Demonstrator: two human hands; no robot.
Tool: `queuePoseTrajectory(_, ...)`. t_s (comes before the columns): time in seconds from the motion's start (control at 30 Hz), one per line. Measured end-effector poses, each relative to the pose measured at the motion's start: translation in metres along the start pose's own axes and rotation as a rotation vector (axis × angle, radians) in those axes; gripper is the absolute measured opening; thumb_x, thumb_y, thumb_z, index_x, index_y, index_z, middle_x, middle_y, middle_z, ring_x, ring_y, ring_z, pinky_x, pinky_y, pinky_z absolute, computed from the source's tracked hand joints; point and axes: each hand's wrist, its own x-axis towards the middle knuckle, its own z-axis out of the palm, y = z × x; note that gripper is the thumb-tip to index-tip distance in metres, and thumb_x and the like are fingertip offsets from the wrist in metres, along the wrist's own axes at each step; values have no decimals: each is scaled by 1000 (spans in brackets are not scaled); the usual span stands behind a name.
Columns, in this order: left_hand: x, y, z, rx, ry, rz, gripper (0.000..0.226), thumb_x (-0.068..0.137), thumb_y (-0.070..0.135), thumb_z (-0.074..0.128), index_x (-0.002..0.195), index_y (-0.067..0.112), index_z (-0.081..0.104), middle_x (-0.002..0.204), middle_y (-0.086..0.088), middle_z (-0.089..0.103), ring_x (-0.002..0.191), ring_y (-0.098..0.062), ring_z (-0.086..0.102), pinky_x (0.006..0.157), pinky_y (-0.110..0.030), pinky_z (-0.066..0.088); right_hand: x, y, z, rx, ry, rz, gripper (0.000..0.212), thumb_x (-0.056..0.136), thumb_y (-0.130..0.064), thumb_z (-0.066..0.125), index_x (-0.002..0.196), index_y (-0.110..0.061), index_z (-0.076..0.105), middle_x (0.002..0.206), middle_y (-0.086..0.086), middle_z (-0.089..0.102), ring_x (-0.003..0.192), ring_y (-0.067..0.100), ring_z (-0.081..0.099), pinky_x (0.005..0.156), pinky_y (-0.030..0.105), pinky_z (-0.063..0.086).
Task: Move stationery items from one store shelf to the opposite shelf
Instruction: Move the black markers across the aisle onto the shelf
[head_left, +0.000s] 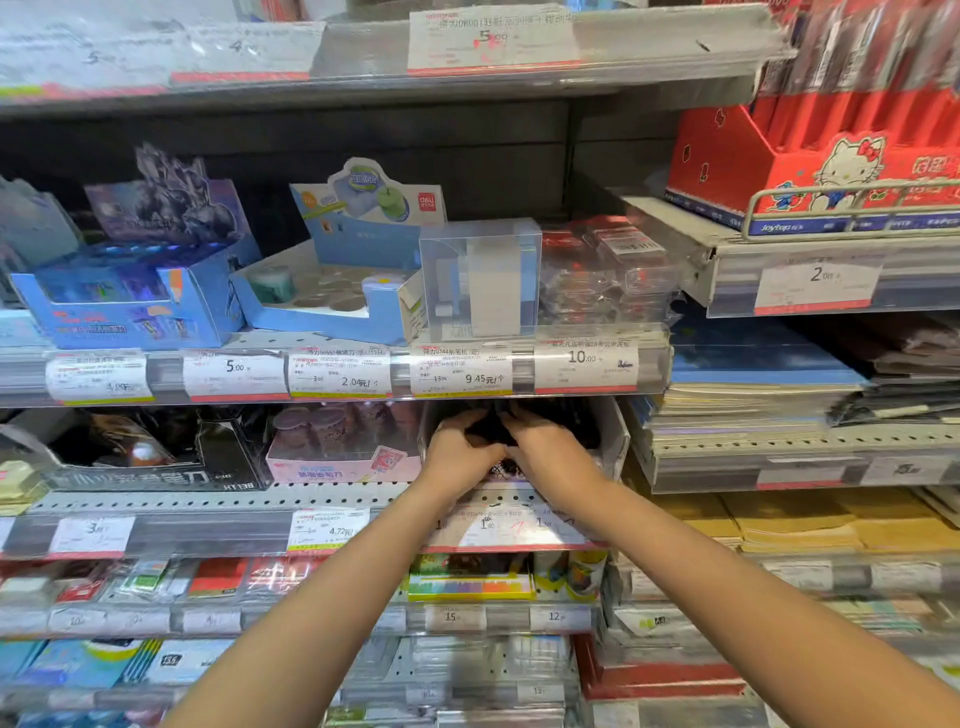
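Grey metal store shelving (332, 501) with price-tag rails.

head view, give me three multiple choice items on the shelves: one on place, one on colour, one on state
1. Where are both hands?
A. top shelf
B. in the white box under the 9.45 price tag
C. on the yellow envelopes

2. What colour is the cartoon cat display box at upper right?
A. red
B. green
C. black

3. What is the state of the blue tray of round slots?
A. full
B. nearly empty
C. sealed

Answers: 1 B, left hand and right hand meet around a dark item inside the white box. 2 A, the cat box is red. 3 B, the blue tray shows one green piece and bare slots.
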Motion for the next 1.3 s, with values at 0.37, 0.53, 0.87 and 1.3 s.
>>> queuePoseTrajectory(0.37, 9, -13, -1, 272, -73, 59, 48, 89, 2, 49, 136, 11, 45, 137, -12, 52, 124, -29, 49, 102, -23, 35, 4, 20, 0, 370, -9, 32, 49, 86, -13, 60, 133, -10, 48, 139, 13, 46, 128, 25, 44, 109, 27, 33)
queuePoseTrajectory(0.53, 9, -11, 0, 281, -70, 41, 49, 89, 2, 49, 136, 11, 43, 139, -12, 49, 126, -28, 46, 106, -28, 34, 6, 22, 3, 332, 36, 53, 46, 88, -9, 54, 134, -10, 47, 142, 11, 43, 130, 25, 42, 109, 24, 28)
queuePoseTrajectory(0.87, -15, -5, -8, 288, -28, 190, 49, 86, 13, 57, 134, 9, 46, 126, -10, 58, 113, -23, 56, 91, -23, 41, -16, 16, -5, 419, 115, 45, 53, 87, -19, 58, 137, -17, 41, 142, 5, 45, 128, 19, 44, 107, 31, 39)
queuePoseTrajectory(1.3, -54, 3, -36, 3, -23, 294, 18, 80, 14, 67, 93, 21, 58, 85, 0, 61, 73, -10, 55, 63, -14, 45, -75, -9, -24, 579, 385, 82, 36, 82, -22, 66, 116, -20, 58, 109, -2, 57, 97, 9, 56, 87, 23, 46)
